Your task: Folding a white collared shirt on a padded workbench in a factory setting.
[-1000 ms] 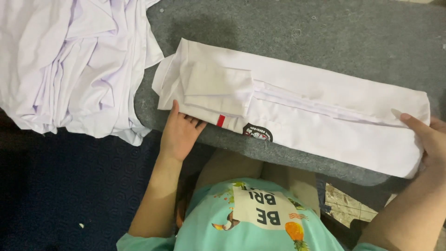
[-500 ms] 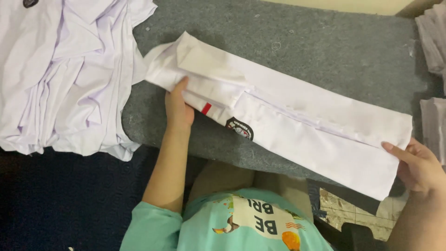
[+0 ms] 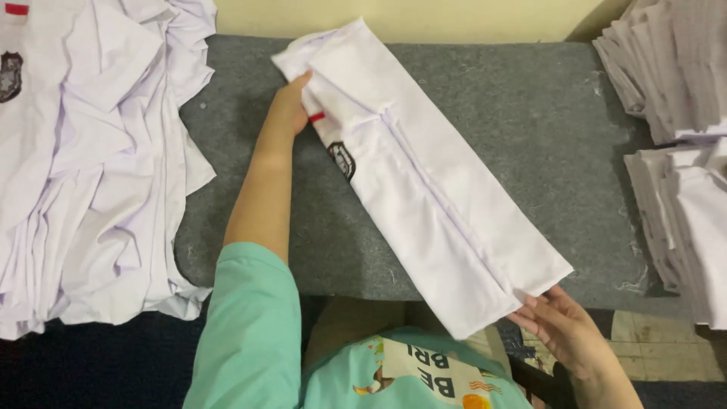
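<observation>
A white shirt (image 3: 424, 182), folded into a long narrow strip, lies diagonally across a grey felt-covered table (image 3: 545, 136). It carries a dark badge and a small red tab near its collar end. My left hand (image 3: 290, 107) presses on the collar end at the upper left. At the lower right, my right hand (image 3: 556, 322) grips the strip's hem end where it hangs past the table's front edge.
A loose heap of white shirts (image 3: 91, 167) covers the left side. Stacks of folded white shirts (image 3: 681, 151) stand at the right. A pale wall (image 3: 394, 19) runs behind the table. My teal shirt (image 3: 303, 363) fills the bottom.
The strip has swung from nearly level to a steep diagonal. My left hand moved up with the collar end; my right hand came down and closer with the hem end.
</observation>
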